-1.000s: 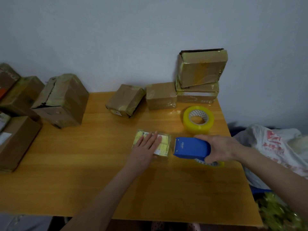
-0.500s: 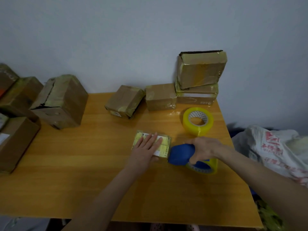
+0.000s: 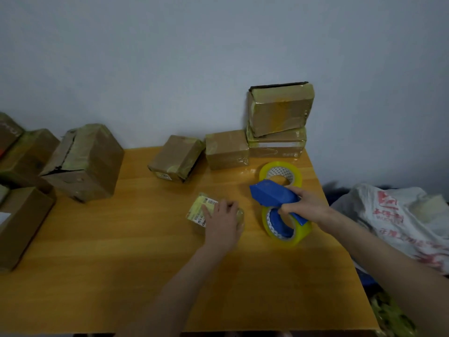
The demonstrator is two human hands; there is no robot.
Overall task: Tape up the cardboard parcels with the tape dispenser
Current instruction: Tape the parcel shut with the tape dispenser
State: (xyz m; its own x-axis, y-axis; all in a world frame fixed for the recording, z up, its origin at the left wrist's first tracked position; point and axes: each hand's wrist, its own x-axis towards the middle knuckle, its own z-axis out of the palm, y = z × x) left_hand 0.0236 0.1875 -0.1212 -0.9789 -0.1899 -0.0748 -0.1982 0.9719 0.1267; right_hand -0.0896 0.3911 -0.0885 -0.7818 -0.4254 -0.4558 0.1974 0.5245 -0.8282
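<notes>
The tape dispenser (image 3: 274,194) has swung up and to the right, away from the small parcel (image 3: 200,207), so that strip looks laid. At centre frame the left hand (image 3: 223,223) curls over the parcel, holding it down. The right hand (image 3: 306,205) grips the dispenser's handle. Just behind lies a spare tape roll (image 3: 280,172), and taped boxes (image 3: 227,149) line the wall beyond, none in the way.

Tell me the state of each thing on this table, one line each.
small parcel: flat on table
left hand: grips small parcel
tape dispenser: tilted, roll loaded
right hand: grips tape dispenser
spare tape roll: lying flat
large box: seam split
</notes>
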